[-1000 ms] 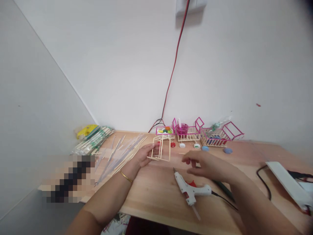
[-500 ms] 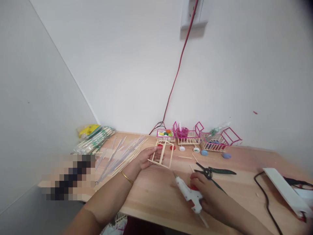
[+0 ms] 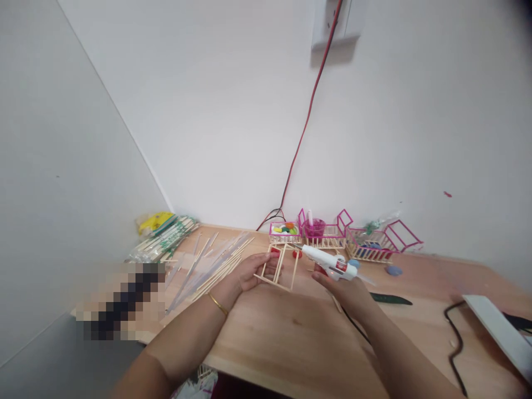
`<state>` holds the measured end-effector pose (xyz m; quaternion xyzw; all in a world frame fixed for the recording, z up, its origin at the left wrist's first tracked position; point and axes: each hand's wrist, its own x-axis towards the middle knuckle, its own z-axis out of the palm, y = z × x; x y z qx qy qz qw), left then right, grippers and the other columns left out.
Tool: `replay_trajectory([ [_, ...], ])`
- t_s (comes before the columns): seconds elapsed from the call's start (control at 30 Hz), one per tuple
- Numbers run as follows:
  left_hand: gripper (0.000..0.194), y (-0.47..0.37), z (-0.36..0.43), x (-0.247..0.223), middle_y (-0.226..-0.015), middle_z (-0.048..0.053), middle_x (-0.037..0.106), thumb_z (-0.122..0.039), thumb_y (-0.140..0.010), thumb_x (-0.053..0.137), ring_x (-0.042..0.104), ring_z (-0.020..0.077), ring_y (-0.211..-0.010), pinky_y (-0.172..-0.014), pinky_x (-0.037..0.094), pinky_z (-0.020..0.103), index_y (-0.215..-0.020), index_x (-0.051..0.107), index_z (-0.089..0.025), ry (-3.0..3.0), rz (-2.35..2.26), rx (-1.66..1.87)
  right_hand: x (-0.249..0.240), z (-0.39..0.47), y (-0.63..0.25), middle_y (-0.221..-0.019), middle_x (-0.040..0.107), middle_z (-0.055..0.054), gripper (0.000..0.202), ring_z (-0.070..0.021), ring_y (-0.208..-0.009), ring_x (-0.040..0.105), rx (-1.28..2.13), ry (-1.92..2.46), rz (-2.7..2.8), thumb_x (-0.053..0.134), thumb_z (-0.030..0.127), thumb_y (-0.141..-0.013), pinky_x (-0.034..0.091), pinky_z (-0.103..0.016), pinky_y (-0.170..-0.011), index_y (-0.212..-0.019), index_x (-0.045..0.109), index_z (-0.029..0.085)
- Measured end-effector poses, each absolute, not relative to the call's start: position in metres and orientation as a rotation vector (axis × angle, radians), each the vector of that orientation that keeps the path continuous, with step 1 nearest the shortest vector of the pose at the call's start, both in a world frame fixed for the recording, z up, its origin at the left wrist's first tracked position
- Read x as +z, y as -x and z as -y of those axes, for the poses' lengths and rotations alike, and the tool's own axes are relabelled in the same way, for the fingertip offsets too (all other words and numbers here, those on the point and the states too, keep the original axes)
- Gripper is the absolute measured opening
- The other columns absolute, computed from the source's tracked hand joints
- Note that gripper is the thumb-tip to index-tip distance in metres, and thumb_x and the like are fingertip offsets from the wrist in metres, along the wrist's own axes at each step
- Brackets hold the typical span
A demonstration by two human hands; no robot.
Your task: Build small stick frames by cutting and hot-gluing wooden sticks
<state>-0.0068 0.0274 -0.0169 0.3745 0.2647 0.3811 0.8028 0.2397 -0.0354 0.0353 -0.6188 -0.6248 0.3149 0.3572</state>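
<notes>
My left hand (image 3: 254, 270), with a bangle on its wrist, is closed on a small frame of pale wooden sticks (image 3: 286, 288) above the table. A white glue gun (image 3: 330, 261) is in my right hand (image 3: 343, 288), its fingers wrapped round the handle. The gun's nozzle points left and lies close to the top of the stick frame; whether it touches cannot be made out. A red bottle cap (image 3: 296, 254) shows behind the frame. Partly hidden by my right hand, pruning shears (image 3: 390, 299) lie on the table.
Small stick baskets with pink rims (image 3: 328, 243) stand along the wall. Loose sticks (image 3: 224, 271) and bagged sticks (image 3: 170, 238) lie at left. Blue caps (image 3: 394, 270) are at right. A white power strip (image 3: 494, 327) with a black cable (image 3: 455, 346) lies far right.
My right hand has raised the glue gun from the table's front up to the stick frame, turning its nozzle left. My left hand still holds the frame in nearly the same place.
</notes>
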Motion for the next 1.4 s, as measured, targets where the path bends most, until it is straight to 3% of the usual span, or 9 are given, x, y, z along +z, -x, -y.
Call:
replay_trajectory([
  [0.47, 0.035, 0.003, -0.028, -0.015, -0.100, 0.015, 0.066, -0.033, -0.080, 0.059, 0.065, 0.0220, -0.080, -0.072, 0.047, 0.035, -0.108, 0.060, -0.013, -0.829, -0.587, 0.792, 0.022, 0.031, -0.244, -0.075, 0.069, -0.006, 0.032, -0.0247, -0.074, 0.064, 0.818, 1.587, 1.586, 0.063, 0.051, -0.065, 0.048, -0.033, -0.064, -0.073, 0.064, 0.020],
  [1.4, 0.036, 0.003, -0.029, -0.018, -0.101, 0.016, 0.065, -0.033, -0.081, 0.057, 0.064, 0.0217, -0.080, -0.071, 0.047, 0.034, -0.111, 0.059, -0.012, -0.857, -0.591, 0.778, 0.041, 0.037, -0.237, -0.067, 0.067, -0.003, 0.031, -0.0215, -0.066, 0.062, 0.745, 1.614, 1.614, 0.061, 0.051, -0.064, 0.043, -0.027, -0.055, -0.066, 0.061, 0.020],
])
